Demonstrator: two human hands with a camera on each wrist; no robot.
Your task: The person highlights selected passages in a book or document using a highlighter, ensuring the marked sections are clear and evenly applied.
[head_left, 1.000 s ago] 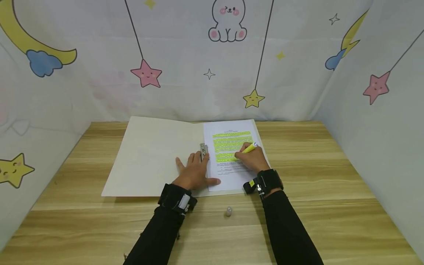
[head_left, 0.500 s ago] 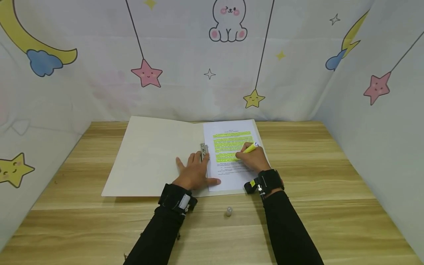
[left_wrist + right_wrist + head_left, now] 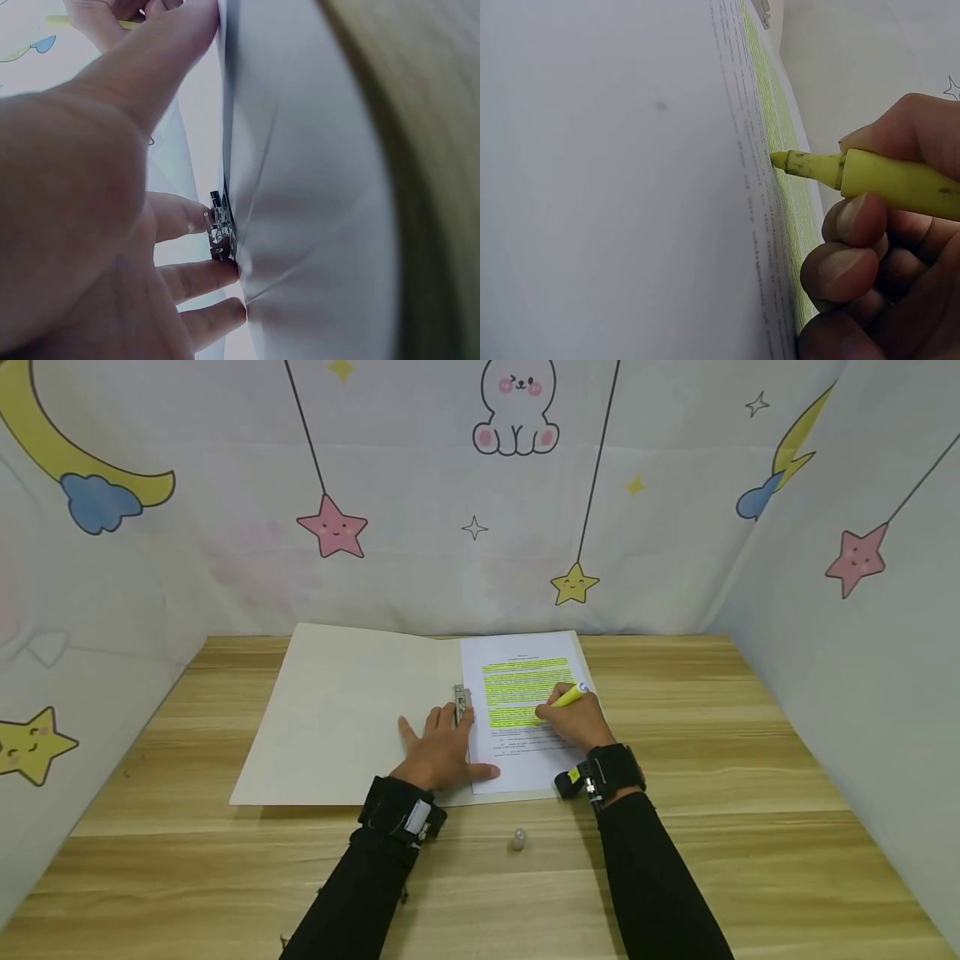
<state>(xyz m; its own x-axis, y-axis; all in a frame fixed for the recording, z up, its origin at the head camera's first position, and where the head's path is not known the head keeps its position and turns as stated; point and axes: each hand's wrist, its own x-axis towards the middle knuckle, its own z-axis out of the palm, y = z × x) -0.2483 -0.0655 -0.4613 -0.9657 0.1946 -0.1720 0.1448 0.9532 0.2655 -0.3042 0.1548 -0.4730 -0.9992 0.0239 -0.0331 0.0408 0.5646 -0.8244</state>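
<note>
Left hand (image 3: pixel 435 756): lying spread, fingers fanning forward over the middle of an open cream card folder (image 3: pixel 337 718), thumb reaching sideways onto the lower left corner of a white printed paper sheet (image 3: pixel 521 772). A silver metal clip (image 3: pixel 461 696) is sitting right at the index finger's tip.

Right hand (image 3: pixel 577 718): pinching a yellow plastic highlighter (image 3: pixel 900 180) between thumb and fingers, the remaining fingers curling beneath. The highlighter is slanting, its chisel tip pointing left toward the other hand, at the lower edge of the yellow-marked lines (image 3: pixel 525 681); whether it is touching paper, cannot tell. Plain printed lines are running just below, on the wearer's side.

Both wrists are wearing black straps. A small pale rounded object (image 3: pixel 518 838) is resting on the wood-grain desk (image 3: pixel 787 860), between the forearms, nearer the wearer than either hand. A white star-patterned cloth backdrop (image 3: pixel 412 577) is hanging beyond both hands.
</note>
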